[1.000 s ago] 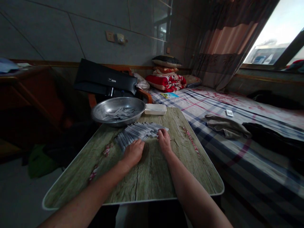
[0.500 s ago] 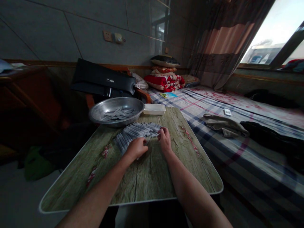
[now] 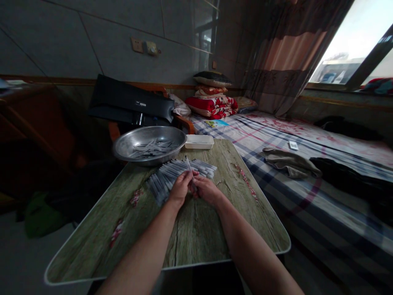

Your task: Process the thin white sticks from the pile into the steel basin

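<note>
Holding a slim, pale grey plastic stick [image 3: 189,164] upright, the left hand [image 3: 181,188] and right hand [image 3: 207,190] curl closed around its lower shaft. It looks light, stiff and easily slipped, best pinched along the shaft. Just behind the hands on the green wood-print folding table [image 3: 196,239] lies a fanned bank of matching sticks [image 3: 167,180]; beyond it sits a round steel basin [image 3: 159,133] holding loose sticks [image 3: 150,148].

Room dim; daylight from the window [image 3: 336,51] at right blows out white. Edges bowed by wide lens; fingers [image 3: 183,184] slightly blurred.
</note>
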`<act>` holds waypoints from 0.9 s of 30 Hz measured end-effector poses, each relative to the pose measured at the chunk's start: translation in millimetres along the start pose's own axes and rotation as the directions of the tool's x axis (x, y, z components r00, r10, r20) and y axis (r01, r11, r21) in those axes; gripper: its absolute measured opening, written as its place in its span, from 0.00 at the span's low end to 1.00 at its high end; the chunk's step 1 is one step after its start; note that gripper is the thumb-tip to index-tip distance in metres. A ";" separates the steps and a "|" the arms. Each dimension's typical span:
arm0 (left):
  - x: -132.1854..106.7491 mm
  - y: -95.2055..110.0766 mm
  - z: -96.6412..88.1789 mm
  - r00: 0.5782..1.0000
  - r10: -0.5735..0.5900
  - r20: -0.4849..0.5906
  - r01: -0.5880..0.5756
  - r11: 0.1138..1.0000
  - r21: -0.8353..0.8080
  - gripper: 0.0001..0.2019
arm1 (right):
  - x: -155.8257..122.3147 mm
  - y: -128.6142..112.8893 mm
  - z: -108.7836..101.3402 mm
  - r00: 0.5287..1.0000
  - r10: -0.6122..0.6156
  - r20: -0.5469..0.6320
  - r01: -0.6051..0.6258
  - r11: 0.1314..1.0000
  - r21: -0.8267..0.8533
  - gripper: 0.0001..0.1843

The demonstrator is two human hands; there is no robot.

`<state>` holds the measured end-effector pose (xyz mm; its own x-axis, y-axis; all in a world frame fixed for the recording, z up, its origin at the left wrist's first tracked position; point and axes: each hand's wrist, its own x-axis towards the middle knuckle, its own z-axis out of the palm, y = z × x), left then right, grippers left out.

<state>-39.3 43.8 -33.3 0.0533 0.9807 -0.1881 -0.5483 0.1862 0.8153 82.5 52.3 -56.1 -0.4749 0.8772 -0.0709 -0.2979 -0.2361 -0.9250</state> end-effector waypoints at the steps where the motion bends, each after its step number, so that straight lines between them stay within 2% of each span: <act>1: -1.0 -0.6 -2.9 0.998 -0.025 0.051 0.025 1.000 0.014 0.10 | 0.0 0.2 0.2 1.000 0.011 0.023 -0.012 1.000 0.013 0.17; 3: -2.4 -0.9 -8.3 0.991 -0.039 0.131 0.031 0.998 0.061 0.11 | 0.0 0.9 1.0 0.998 0.031 0.056 -0.035 0.997 0.068 0.16; 7: -0.1 -2.0 -14.2 0.981 -0.074 0.177 0.055 0.993 0.106 0.14 | 0.0 0.8 6.0 0.998 0.051 0.042 -0.059 0.970 0.237 0.15; 10: 5.1 -7.0 -12.5 0.990 0.039 0.139 -0.056 0.991 0.120 0.12 | -0.3 -1.9 11.1 0.988 0.157 -0.016 -0.145 0.946 0.291 0.17; 13: 9.1 -12.2 -8.2 0.987 0.142 0.081 -0.151 0.981 0.121 0.12 | -2.0 -6.3 15.7 0.969 0.237 -0.064 -0.213 0.941 0.263 0.19; 19: 10.8 -11.7 -6.8 0.988 0.152 0.027 -0.154 0.980 0.127 0.10 | -7.7 -13.1 23.1 0.977 0.194 -0.091 -0.176 0.968 0.176 0.19; 27: 11.0 -11.6 -10.5 0.976 0.206 0.068 -0.215 0.963 0.161 0.12 | -6.0 -9.9 22.8 0.983 0.157 -0.100 -0.144 0.982 0.124 0.23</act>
<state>-41.2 51.8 -50.6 -0.0042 0.9997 0.0221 -0.4056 -0.0219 0.9138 69.4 39.8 -38.0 -0.4306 0.8666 -0.2522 -0.3269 -0.4102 -0.8514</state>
